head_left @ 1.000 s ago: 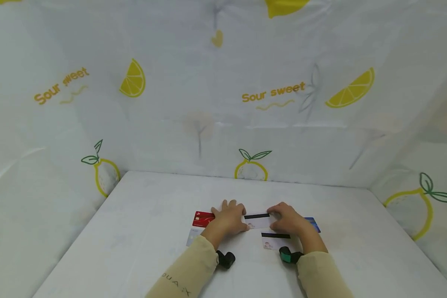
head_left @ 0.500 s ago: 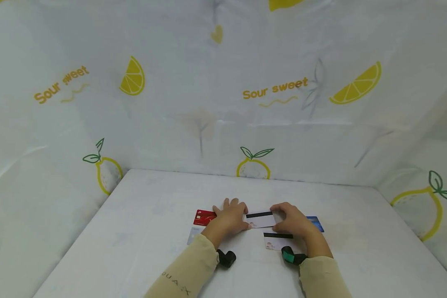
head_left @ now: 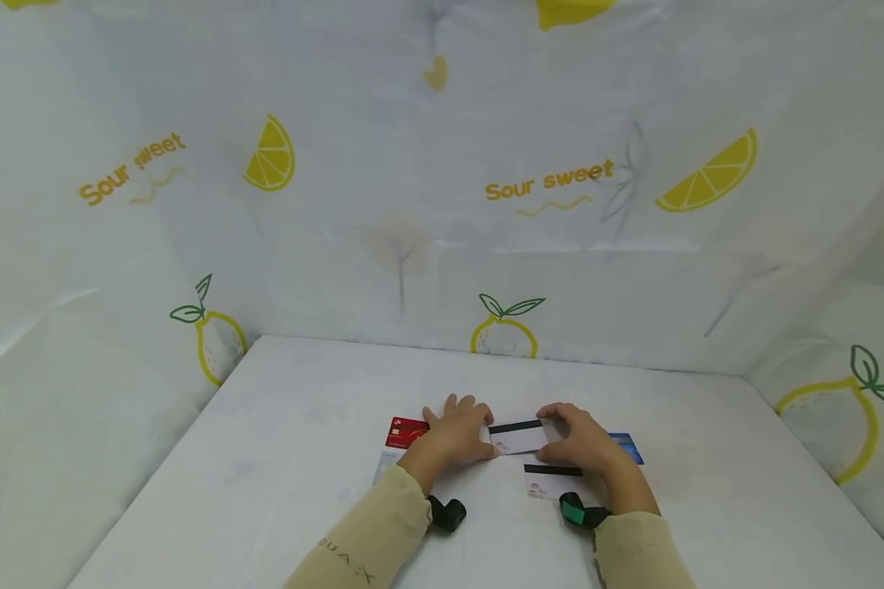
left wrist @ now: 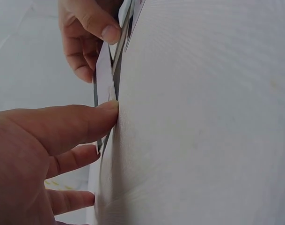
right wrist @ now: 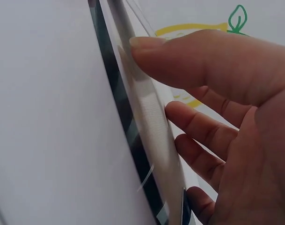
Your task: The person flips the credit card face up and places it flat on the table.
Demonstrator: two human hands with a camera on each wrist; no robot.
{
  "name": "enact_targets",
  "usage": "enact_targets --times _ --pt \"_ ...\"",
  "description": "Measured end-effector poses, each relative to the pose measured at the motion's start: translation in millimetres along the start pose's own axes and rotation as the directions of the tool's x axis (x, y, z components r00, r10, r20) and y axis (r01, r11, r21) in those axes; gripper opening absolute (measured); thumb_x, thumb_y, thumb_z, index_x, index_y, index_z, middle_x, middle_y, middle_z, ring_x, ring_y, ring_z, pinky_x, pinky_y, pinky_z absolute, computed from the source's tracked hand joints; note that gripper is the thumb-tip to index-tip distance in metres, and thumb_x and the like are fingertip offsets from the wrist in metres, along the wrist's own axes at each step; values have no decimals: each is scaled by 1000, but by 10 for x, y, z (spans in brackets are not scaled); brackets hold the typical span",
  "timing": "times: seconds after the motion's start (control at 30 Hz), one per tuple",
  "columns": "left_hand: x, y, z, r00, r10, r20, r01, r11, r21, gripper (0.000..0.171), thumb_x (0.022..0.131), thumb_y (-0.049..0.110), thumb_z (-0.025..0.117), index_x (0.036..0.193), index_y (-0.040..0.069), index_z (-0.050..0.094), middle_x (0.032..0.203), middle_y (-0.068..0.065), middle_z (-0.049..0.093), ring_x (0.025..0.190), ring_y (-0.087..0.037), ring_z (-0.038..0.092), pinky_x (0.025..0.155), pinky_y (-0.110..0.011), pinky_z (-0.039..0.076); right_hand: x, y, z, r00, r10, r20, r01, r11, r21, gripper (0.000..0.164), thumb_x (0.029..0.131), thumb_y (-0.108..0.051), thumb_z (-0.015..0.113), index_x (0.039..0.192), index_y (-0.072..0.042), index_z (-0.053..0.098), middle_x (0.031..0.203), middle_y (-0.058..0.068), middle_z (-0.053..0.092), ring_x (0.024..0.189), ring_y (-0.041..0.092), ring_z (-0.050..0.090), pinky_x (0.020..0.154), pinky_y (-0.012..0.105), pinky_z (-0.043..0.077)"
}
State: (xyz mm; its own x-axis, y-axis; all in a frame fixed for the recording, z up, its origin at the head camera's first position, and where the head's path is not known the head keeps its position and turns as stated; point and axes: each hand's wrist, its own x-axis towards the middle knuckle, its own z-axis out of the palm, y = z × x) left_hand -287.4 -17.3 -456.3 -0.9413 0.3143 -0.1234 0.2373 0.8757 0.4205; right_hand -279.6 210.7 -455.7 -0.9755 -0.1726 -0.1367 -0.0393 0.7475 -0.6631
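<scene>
A white bank card (head_left: 518, 439) with a black magnetic stripe along its far edge lies between my two hands. My left hand (head_left: 453, 435) holds its left end, the thumb at the near corner and a finger at the far corner. At the opposite end, my right hand (head_left: 580, 440) grips the card with thumb and forefinger. In the left wrist view the card (left wrist: 105, 77) looks slightly tilted and close to the table. Another striped card (head_left: 552, 481) lies nearer, partly covered by the right wrist camera; its stripe (right wrist: 121, 103) fills much of the right wrist view.
A red card (head_left: 405, 432) and a pale card (head_left: 386, 465) lie left of the left hand, partly covered by it. A blue card (head_left: 628, 447) shows beyond the right hand. The white table (head_left: 302, 425) ends at a lemon-print cloth (head_left: 383, 270).
The head view has shifted slightly. Both hands stay at the same card, and a little more of its right end shows between them now. The other cards keep their places.
</scene>
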Motion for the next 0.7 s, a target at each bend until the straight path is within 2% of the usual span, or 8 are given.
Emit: enact_targets --times 0.13,0.27,0.5,0.7 --pt "-4 0 0 1000 7 13 -7 1000 -11 45 78 43 80 114 23 62 124 -2 52 135 -33 34 105 -78 14 -19 6 -3 1000 -11 -1 11 1000 5 62 73 -24 85 127 -13 57 146 19 45 139 41 33 112 66 24" --pt "-18 6 -20 1000 8 22 -8 1000 -29 49 75 41 82 115 22 61 128 -3 52 144 -38 27 106 -79 12 -21 5 -5 1000 -25 1 25 1000 10 62 72 -24 85 126 -13 57 145 19 46 139 41 34 112 66 24" --pt "-51 17 -74 1000 14 9 -13 996 -94 49 73 38 84 111 20 60 132 -1 53 141 -36 29 106 -79 11 -37 -25 -30 1000 -4 18 3 1000 21 62 73 -27 84 126 -14 56 145 19 46 137 42 36 110 67 26" --pt "-34 4 -57 1000 11 4 -11 990 -144 47 75 37 83 112 20 59 132 -1 56 145 -41 25 107 -78 8 -19 -1 -26 1000 17 20 -18 999 39 60 72 -28 84 124 -17 56 142 16 48 133 38 39 108 67 28"
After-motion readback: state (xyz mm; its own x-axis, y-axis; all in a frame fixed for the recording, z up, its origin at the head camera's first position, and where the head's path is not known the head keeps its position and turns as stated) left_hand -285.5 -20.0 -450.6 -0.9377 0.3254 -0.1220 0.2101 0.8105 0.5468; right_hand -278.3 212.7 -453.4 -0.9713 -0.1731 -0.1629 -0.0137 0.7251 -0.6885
